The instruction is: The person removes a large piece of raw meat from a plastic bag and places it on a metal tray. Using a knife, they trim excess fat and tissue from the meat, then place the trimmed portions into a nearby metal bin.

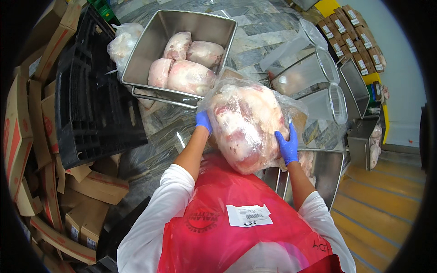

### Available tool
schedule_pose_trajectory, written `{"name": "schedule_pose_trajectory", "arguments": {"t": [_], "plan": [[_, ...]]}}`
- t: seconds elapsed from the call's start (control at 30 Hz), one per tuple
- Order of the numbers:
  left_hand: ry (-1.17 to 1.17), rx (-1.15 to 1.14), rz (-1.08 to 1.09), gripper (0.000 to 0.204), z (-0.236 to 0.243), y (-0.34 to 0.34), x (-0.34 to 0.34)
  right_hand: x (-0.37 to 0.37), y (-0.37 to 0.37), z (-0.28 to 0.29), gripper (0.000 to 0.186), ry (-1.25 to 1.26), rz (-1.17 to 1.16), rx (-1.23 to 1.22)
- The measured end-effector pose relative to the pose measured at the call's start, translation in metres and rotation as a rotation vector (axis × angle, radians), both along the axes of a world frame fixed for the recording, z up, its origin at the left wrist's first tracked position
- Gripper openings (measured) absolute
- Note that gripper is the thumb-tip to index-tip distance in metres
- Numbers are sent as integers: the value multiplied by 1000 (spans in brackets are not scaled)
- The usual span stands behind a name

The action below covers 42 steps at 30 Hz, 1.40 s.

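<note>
Floor tiles of grey marbled pattern (257, 38) spread before me toward a pale wall (400, 98), with a black plastic pallet (88, 100) and brown cardboard boxes (17, 136) on my left. Near the pallet stood a rectangular stainless-steel tub (148, 48) holding pale raw meat pieces (191, 76). Between the hands, just ahead of a red plastic apron (205, 195), was a bulky clear plastic bag of raw meat (246, 123). The blue-gloved left hand (204, 121) gripped its left side, fingertips hidden, so I couldn't tell their spread; the blue-gloved right hand (288, 148) clamped its right side, thumb apart from the fingers.
</note>
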<state>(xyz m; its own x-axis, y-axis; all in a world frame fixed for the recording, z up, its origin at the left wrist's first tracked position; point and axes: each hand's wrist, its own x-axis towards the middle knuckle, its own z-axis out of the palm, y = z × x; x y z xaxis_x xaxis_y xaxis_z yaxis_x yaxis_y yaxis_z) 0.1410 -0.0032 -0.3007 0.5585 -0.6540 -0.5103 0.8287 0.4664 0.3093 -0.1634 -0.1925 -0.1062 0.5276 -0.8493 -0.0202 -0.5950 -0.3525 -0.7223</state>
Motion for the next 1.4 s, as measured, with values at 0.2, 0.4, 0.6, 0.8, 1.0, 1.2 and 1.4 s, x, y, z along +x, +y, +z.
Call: {"name": "schedule_pose_trajectory", "arguments": {"t": [0.2,0.4,0.6,0.8,1.0,1.2,1.4], "plan": [[87,276,-234,39,29,60,-54,-4,-11,-15,92,-184,-386,355],[211,349,-338,45,84,100,-117,-44,-19,-43,75,-604,-334,1215],[184,428,-465,43,110,118,-121,-25,-58,-30,78,-421,-27,755],[152,454,-554,25,118,124,-107,-7,-74,-41,54,-633,-252,1390],[48,779,-870,22,214,126,-85,-19,-52,-53,54,-625,-177,1528],[-236,943,-1167,27,311,64,-36,-48,-17,-37,54,-501,-105,1565],[-103,801,-1100,26,305,37,-16,-9,42,142,85,27,388,-38]]}}
